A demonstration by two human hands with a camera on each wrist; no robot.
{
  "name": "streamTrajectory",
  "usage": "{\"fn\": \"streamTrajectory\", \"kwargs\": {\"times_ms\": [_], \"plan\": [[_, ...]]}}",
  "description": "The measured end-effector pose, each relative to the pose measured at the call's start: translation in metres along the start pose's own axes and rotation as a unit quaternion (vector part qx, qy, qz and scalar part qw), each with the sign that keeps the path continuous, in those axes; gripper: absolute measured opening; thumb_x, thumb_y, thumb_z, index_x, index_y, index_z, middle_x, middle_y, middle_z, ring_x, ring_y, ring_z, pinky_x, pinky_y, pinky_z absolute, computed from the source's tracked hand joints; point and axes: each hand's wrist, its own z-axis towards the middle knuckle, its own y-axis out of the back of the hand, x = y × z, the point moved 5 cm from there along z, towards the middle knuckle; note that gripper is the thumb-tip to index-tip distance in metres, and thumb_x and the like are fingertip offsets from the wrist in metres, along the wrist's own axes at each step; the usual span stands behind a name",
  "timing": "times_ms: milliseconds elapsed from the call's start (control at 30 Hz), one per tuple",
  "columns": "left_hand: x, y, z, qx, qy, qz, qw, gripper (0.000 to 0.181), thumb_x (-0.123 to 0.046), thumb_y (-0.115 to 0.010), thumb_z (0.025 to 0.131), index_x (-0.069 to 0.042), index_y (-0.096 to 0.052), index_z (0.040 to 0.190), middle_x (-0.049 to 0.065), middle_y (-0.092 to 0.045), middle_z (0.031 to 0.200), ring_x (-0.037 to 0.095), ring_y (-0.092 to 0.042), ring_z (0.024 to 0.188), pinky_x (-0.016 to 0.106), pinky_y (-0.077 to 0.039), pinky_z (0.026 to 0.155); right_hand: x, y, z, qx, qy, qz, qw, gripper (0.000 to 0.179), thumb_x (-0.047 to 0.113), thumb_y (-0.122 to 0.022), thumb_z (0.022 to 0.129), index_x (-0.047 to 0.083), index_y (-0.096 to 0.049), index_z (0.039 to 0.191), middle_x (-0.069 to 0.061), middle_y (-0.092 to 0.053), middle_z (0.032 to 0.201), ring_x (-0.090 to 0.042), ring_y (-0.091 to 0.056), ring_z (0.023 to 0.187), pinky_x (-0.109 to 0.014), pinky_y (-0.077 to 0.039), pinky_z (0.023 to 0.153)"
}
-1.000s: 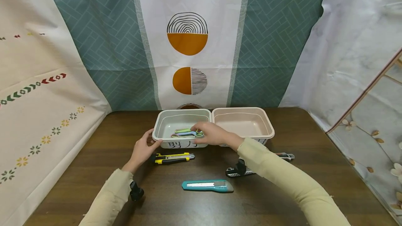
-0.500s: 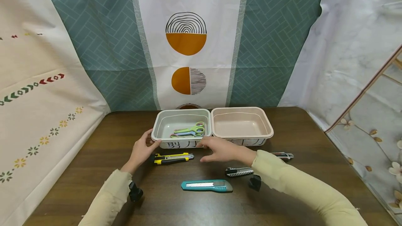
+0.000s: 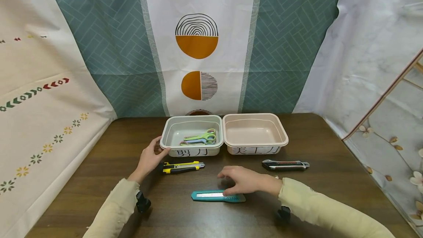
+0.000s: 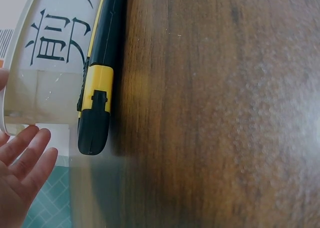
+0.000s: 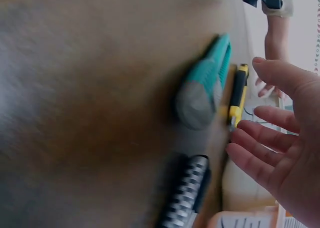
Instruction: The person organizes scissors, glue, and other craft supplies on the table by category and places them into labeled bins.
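My left hand (image 3: 148, 159) holds the front left corner of the pale green bin (image 3: 170, 135), thumb at the rim and fingers along the side. Scissors (image 3: 199, 137) with green and blue parts lie inside that bin. My right hand (image 3: 242, 180), fingers spread and holding nothing, hovers over the teal utility knife (image 3: 206, 195), its thumb overlapping the knife in the head view. A black-and-silver utility knife (image 5: 185, 195) shows in the right wrist view; the hand hides most of it from the head. Close to my left hand lies a yellow-and-black utility knife (image 3: 181, 170).
A pink bin (image 3: 283, 135) stands against the green one's right side; both carry paper labels with black characters. Another black-and-grey utility knife (image 3: 285, 165) lies in front of the pink bin. A patterned curtain (image 3: 281, 65) hangs behind the wooden table (image 3: 115, 150).
My right hand has left the scissors in the green bin and come back toward me and slightly right, over the teal utility knife. The left hand has stayed at the bin's corner.
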Motion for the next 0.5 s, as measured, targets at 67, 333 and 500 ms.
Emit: {"fn": "streamTrajectory", "kwargs": {"times_ms": [67, 333, 500], "plan": [[0.000, 0.000, 0.000, 0.000, 0.000, -0.002, 1.0000, 0.059, -0.028, -0.066, 0.083, 0.000, -0.043, 0.129, 0.018, -0.061, 0.107, 0.024, -0.057, 0.087, 0.033, -0.042, 0.070, 0.000, -0.005, -0.004, 0.002, 0.000, 0.002, 1.0000, 0.045, 0.031, -0.069, 0.079, 0.004, -0.058, 0.114, -0.003, -0.058, 0.107, -0.012, -0.055, 0.094, -0.021, -0.044, 0.080], [0.001, -0.001, 0.000, 0.005, 0.011, -0.003, 0.9999, 0.060, -0.031, -0.065, 0.083, -0.002, -0.042, 0.130, 0.018, -0.060, 0.109, 0.025, -0.057, 0.088, 0.034, -0.043, 0.071, 0.002, -0.017, -0.015, -0.008, 0.021, -0.018, 0.9996, 0.044, 0.032, -0.071, 0.077, 0.006, -0.060, 0.110, -0.001, -0.057, 0.101, -0.007, -0.051, 0.091, -0.020, -0.042, 0.079], [0.000, -0.001, 0.000, 0.008, 0.014, -0.007, 0.9999, 0.060, -0.032, -0.065, 0.083, -0.002, -0.041, 0.130, 0.019, -0.059, 0.110, 0.028, -0.057, 0.090, 0.034, -0.043, 0.072, 0.003, -0.022, -0.018, -0.004, 0.019, -0.024, 0.9995, 0.046, 0.035, -0.072, 0.074, 0.008, -0.060, 0.110, 0.002, -0.055, 0.099, -0.004, -0.048, 0.088, -0.019, -0.041, 0.077]]}}
